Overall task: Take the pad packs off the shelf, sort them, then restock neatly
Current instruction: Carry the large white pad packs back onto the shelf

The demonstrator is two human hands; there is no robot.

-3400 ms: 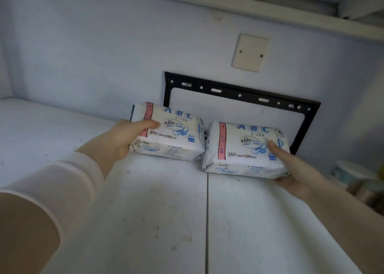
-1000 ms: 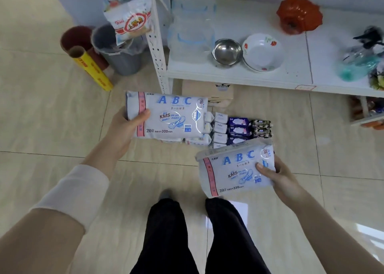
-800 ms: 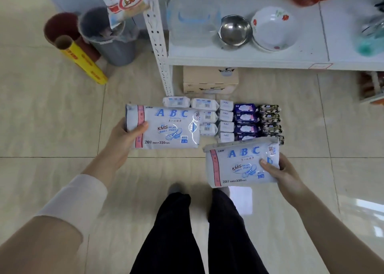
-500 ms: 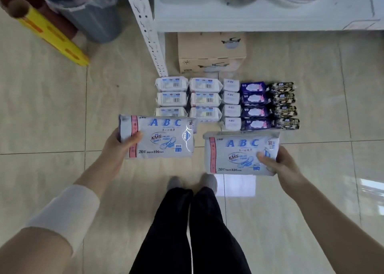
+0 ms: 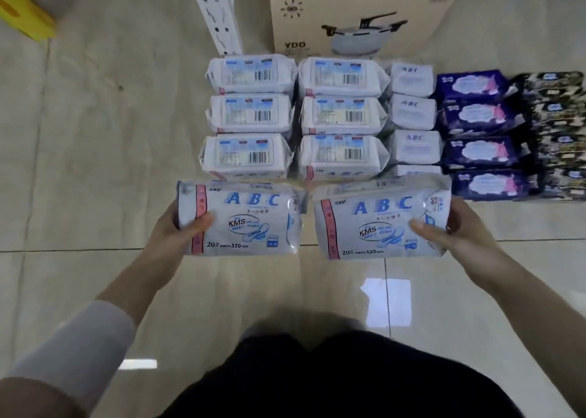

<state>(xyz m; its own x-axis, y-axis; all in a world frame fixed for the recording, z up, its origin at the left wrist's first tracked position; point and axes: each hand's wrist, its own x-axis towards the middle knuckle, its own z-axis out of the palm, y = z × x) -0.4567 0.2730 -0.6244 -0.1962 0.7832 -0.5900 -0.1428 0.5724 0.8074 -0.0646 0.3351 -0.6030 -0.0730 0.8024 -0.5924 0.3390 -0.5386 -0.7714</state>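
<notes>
While both arms reach forward over the pale tiled floor, each hand grips one white ABC pad pack, label side up, the two held side by side and nearly touching at their inner ends. The left hand clasps the left ABC pack at its left end, thumb pressed over the pink stripe on the front and the other fingers hidden behind the wrapper. The right hand clasps the right ABC pack at its right end, thumb lying across the front near the blue printing, the remaining fingers wrapped round the back. Both packs sit just at the near edge of packs laid out on the floor; whether they touch the tiles cannot be told. Beyond them lie two columns of large white packs turned barcode side up, three in each column. To the right of those runs a column of smaller white ABC packs, then a column of dark blue packs, then a column of dark patterned packs at the picture's right edge. Behind the rows stand a white perforated shelf upright and a cardboard box printed with a lidded pot. A white sleeve covers the left forearm, and dark trousers fill the bottom of the view.
</notes>
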